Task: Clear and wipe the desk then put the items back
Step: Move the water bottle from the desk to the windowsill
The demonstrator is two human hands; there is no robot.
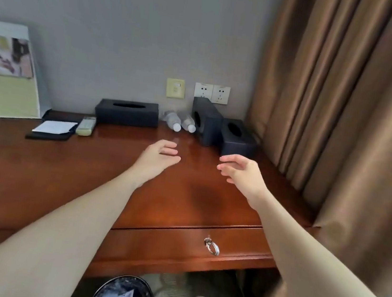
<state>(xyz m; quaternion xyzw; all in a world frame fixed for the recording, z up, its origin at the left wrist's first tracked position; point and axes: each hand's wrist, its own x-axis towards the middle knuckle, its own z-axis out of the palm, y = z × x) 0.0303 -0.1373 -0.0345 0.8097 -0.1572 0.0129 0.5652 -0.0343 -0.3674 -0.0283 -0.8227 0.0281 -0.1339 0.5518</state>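
Clock: read from the gap between the two hands, 12 toward the wall.
Left hand [161, 155]: bare, fingers loosely spread and slightly bent, palm turned inward; it holds nothing and is raised over the desk [36, 177].
Right hand [239, 169]: equally loose and spread, palm facing the left hand, holding nothing. Whether either hand touches the wood cannot be told.
Black boxes: three. The long tissue box [126, 113] sits at 11 against the wall. The tipped box [206, 121] stands on its side at 12, oval opening facing left. The small box [237, 137] is at 1, just beside the tipped one.
Water bottles [172, 120]: two, lying side by side at 12, white caps toward the person, between the long tissue box and the tipped box.
Remote [86, 125]: one, pale, at 10, near the long tissue box's left end.
Folder [53, 129]: one, black with white paper on it, at 10, just left of the remote.
Display card [5, 71]: one, propped against the wall at far 10.
Wall plates: two sockets [212, 93] and one yellowish switch plate [175, 88], above the bottles.
Edges: the back edge meets the wall; the right end runs beside the curtain [345, 105] at 3; the front edge at 6 tops a drawer [177, 245] with one ring pull [212, 246].
Open room: bare wood from the hands to the front edge, and a wide stretch toward 8 and 9.
Below: one lined bin [124, 296] at 6.
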